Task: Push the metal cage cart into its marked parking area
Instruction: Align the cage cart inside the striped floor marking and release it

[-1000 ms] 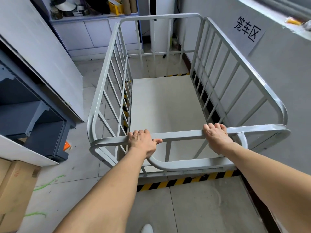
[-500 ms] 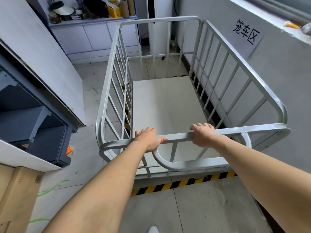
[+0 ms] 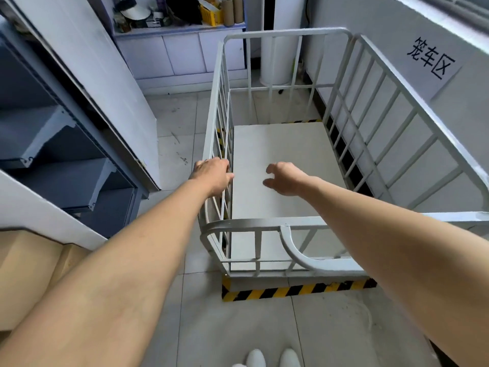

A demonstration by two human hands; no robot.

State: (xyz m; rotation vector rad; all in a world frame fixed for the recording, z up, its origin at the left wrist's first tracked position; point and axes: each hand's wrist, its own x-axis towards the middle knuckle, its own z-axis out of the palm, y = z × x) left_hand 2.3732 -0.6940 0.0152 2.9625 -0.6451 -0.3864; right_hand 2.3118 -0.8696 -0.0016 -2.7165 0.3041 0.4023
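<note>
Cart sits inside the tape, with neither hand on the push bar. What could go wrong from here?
1. The right hand holds nothing and the left hand is only at the side rail. The wheels are hidden, so the cart might roll across the tape.
2. The left fingers, close to the rail's bars, could get pinched if the cart shifts.
3. The cart's near edge lies close to the tape, so there is little margin.

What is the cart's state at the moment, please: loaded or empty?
Empty. The cart shows only its bare white deck, with nothing lying on it.
</note>
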